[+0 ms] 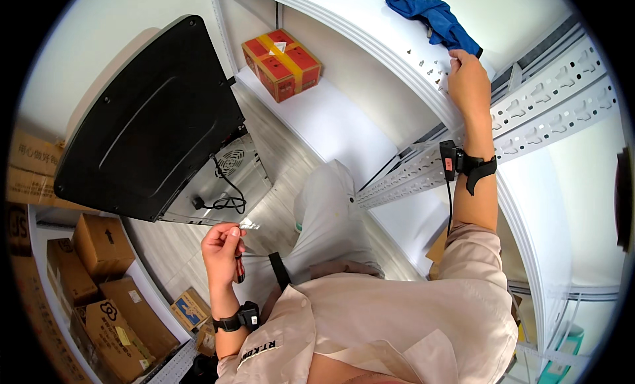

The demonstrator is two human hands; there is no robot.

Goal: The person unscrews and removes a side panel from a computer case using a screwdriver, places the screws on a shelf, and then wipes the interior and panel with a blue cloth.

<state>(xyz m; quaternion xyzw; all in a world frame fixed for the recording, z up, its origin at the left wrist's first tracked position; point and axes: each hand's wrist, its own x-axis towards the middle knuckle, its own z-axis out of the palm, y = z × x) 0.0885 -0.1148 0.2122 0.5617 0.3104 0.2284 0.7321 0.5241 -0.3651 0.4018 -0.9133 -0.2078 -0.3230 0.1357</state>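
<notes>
My left hand [221, 246] is closed around a screwdriver-like tool [239, 269] with a red and black handle. A small shiny piece [250, 226] pokes out at its fingertips; its kind is unclear. Just ahead of it stands an appliance with a large black panel [149, 119], a metal body with a vent [230, 162] and a looped black power cord [228, 203]. My right hand [468, 83] reaches over a white shelf, fingertips pinched together at the edge of a blue cloth or glove [433, 17]. Several small screws [430, 71] lie beside those fingers.
A red carton with yellow tape [281, 65] sits on a lower white shelf [344, 123]. Perforated metal uprights [529, 116] stand by my right forearm. Brown cardboard boxes [106, 242] fill shelving at the left. A small blue-printed box [190, 309] is on the floor.
</notes>
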